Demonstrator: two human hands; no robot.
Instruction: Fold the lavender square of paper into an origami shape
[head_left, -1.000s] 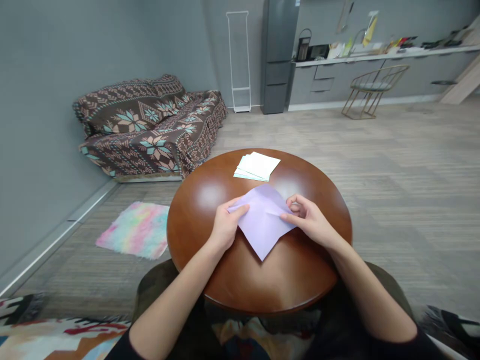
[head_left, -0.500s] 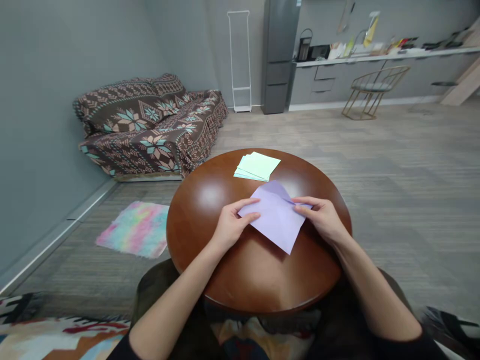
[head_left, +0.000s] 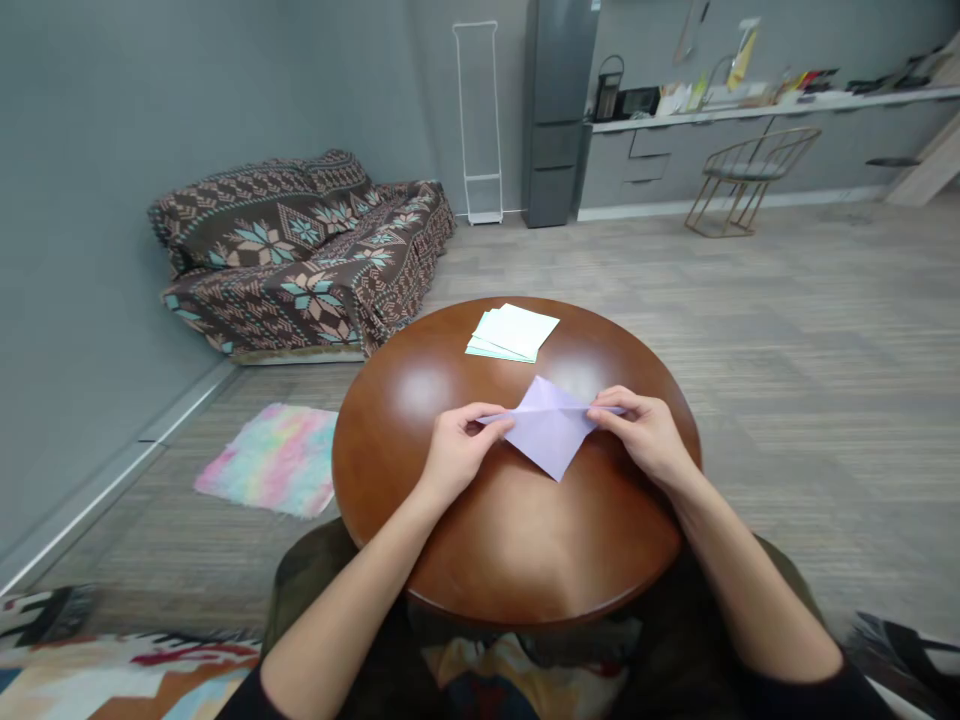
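Observation:
A square of purple paper is stretched between my hands above the round brown table. One corner points toward me and another away, with a crease or raised ridge running across the middle. My left hand pinches its left corner between thumb and fingers. On the opposite side, my right hand grips the right corner in the same kind of pinch. Beyond the purple paper lies a fanned stack of pale green paper sheets, touched by neither hand.
Left of the table, a fluffy pastel rug lies on the grey floor. A sofa under a patterned cover stands against the wall. Farther back are a white rack, a fridge and a gold wire chair by the kitchen counter.
The purple paper has gone from a flatter, tilted sheet to one pulled taut with a ridge across its middle. Its near corner has risen away from me. Both hands keep their pinch.

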